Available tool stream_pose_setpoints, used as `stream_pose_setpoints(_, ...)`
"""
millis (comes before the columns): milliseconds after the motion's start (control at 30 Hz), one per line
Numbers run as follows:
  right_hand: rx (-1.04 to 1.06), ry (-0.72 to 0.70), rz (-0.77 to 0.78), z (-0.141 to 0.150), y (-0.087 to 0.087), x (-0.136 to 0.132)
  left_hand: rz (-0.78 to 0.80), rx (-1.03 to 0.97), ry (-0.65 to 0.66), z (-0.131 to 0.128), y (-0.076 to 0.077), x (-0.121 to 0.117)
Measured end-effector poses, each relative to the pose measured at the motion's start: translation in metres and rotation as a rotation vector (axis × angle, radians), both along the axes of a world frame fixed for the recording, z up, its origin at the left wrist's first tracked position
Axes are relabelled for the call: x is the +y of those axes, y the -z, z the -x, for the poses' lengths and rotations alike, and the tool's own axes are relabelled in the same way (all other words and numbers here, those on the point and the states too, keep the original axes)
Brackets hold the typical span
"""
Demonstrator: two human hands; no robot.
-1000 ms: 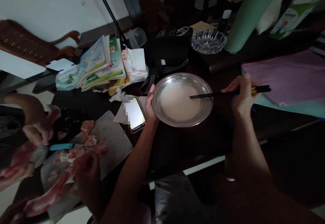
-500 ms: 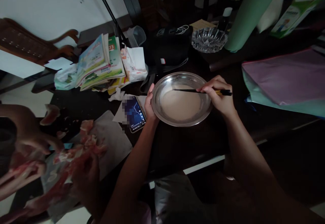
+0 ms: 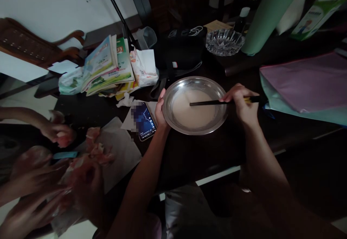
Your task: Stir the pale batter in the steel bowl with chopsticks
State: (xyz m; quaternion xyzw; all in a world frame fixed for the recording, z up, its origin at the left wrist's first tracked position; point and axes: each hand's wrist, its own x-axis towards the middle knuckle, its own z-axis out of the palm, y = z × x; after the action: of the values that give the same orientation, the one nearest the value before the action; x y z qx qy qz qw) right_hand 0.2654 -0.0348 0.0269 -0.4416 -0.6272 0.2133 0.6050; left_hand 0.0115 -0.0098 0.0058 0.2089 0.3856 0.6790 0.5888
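From my remote seat, the dark counter point(image 3: 200, 156) takes up most of my view. At its right lies a lilac plastic-looking sheet point(image 3: 300, 83) over a pale turquoise layer; a stack of books point(image 3: 108, 71) leans at the far left. In the middle I have the shiny metal bowl point(image 3: 171, 94), between the two hands, with cloudy off-white liquid point(image 3: 195, 118) in it. I can't tell whether its base touches the counter.

My left hand point(image 3: 160, 112) is partly curled, gripping the bowl's left rim. My right hand point(image 3: 244, 105) is closed around dark chopsticks point(image 3: 208, 102) with gold bands, just beyond the right rim; they reach nearly level over the liquid, and I can't tell whether their tips dip in. Other people's hands point(image 3: 35, 181) are over reddish pieces point(image 3: 93, 134), well left of the bowl. A lit phone point(image 3: 146, 121) lies just beside my left wrist.
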Motion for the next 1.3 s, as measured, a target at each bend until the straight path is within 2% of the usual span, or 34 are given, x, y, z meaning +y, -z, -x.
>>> stream_pose_setpoints(67,-0.117,-0.041,-0.065,0.0041,-0.0025,0.0004,0.003,-0.006,-0.003,-0.0003,-0.0006,-0.0001)
stream_pose_setpoints(133,-0.196,-0.006,-0.105,0.0051,-0.0042,-0.0004,0.006,-0.012,0.004,-0.0003,-0.0008,-0.0001)
stream_pose_setpoints(267,-0.034,0.199,-0.162,0.0020,-0.0037,-0.0048,-0.008,-0.005,0.011,0.0002,-0.0002,-0.0004)
stream_pose_setpoints(333,0.063,0.229,-0.180,0.0008,-0.0027,-0.0062,-0.020,0.007,0.011,0.0002,-0.0002,-0.0006)
stream_pose_setpoints(467,0.066,0.146,-0.087,0.0006,-0.0035,-0.0063,-0.006,0.029,0.006,-0.0003,-0.0009,-0.0005)
stream_pose_setpoints(633,0.267,0.227,-0.053,-0.0009,-0.0060,-0.0066,0.010,0.040,0.013,-0.0005,-0.0009,-0.0002)
stream_pose_setpoints(767,0.251,0.146,0.018,-0.0016,-0.0060,-0.0062,-0.026,0.068,0.036,-0.0001,-0.0010,-0.0027)
stream_pose_setpoints(867,0.307,0.208,-0.005,-0.0017,-0.0071,-0.0064,-0.049,0.114,0.076,-0.0001,-0.0017,-0.0046)
stream_pose_setpoints(933,0.373,0.201,0.008,-0.0023,-0.0082,-0.0067,-0.051,0.123,0.089,-0.0002,-0.0019,-0.0049)
stream_pose_setpoints(1000,0.373,0.165,0.053,-0.0032,-0.0088,-0.0065,-0.045,0.103,0.086,-0.0002,-0.0017,-0.0044)
stream_pose_setpoints(1133,0.361,0.198,0.065,-0.0038,-0.0080,-0.0053,-0.023,0.047,0.043,-0.0007,-0.0025,-0.0032)
stream_pose_setpoints(1300,0.357,0.103,0.091,0.0008,-0.0072,-0.0053,-0.014,0.108,0.063,-0.0019,-0.0065,-0.0042)
